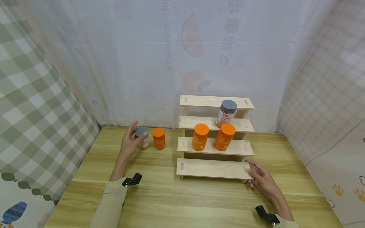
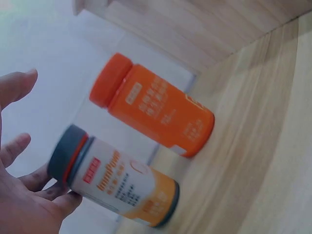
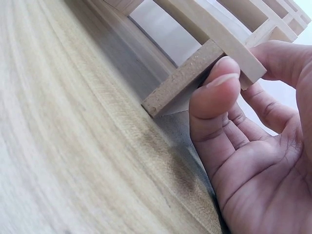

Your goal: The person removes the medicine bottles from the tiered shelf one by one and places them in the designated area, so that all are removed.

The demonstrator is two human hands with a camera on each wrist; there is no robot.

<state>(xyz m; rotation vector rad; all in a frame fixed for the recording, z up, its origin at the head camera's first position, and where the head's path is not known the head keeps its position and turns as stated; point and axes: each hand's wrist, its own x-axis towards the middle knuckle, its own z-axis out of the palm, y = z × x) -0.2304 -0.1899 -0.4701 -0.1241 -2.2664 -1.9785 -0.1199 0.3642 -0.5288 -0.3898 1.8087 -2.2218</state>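
A white-and-yellow bottle with a grey cap (image 1: 144, 143) stands on the table at the left. Beside it is my left hand (image 1: 130, 142), its fingers about the cap; in the left wrist view the thumb is spread away from the bottle (image 2: 124, 183). Just right of that bottle stands an orange bottle (image 1: 159, 139). With my right hand (image 1: 260, 179) I grip the right end of the lowest step of a wooden tiered shelf (image 1: 211, 168). The right wrist view shows fingers curled round the shelf's end support (image 3: 183, 80).
On the shelf's second step from the bottom stand two orange bottles, a left one (image 1: 200, 137) and a right one (image 1: 225, 137). One step higher is another grey-capped bottle (image 1: 226, 112). A white curtain (image 1: 137, 79) hangs behind the wooden table (image 1: 176, 202).
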